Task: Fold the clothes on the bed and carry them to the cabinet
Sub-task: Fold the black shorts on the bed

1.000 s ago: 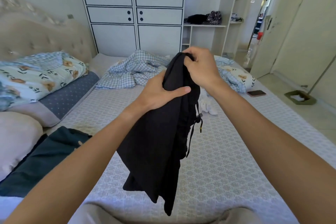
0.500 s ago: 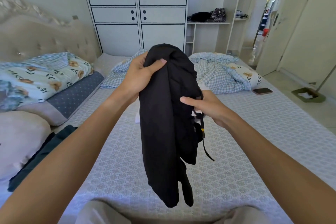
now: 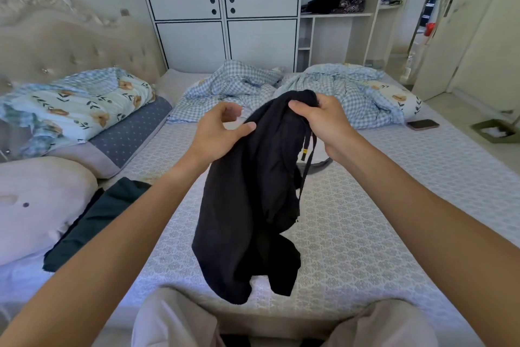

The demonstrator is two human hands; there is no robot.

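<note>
A black garment (image 3: 250,206) with a drawstring hangs in front of me over the bed (image 3: 365,234). My right hand (image 3: 323,121) grips its bunched top. My left hand (image 3: 219,132) is beside the cloth's left edge, thumb touching the fabric, fingers loosely curled and holding nothing. The garment's lower end lies on the mattress near my knees. A dark green garment (image 3: 92,222) lies on the bed's left side. The white cabinet (image 3: 225,9) stands beyond the bed, doors closed.
A blue checked quilt (image 3: 323,90) is heaped across the far end of the bed. Pillows (image 3: 42,200) line the left by the headboard. A phone (image 3: 423,124) lies at the right edge. An open shelf (image 3: 334,13) holds clothes. A green tray (image 3: 495,131) sits on the floor.
My right hand moved up from the drawstring and took the garment's top. My left hand let go of the top and dropped beside the cloth. The garment sank toward the mattress.
</note>
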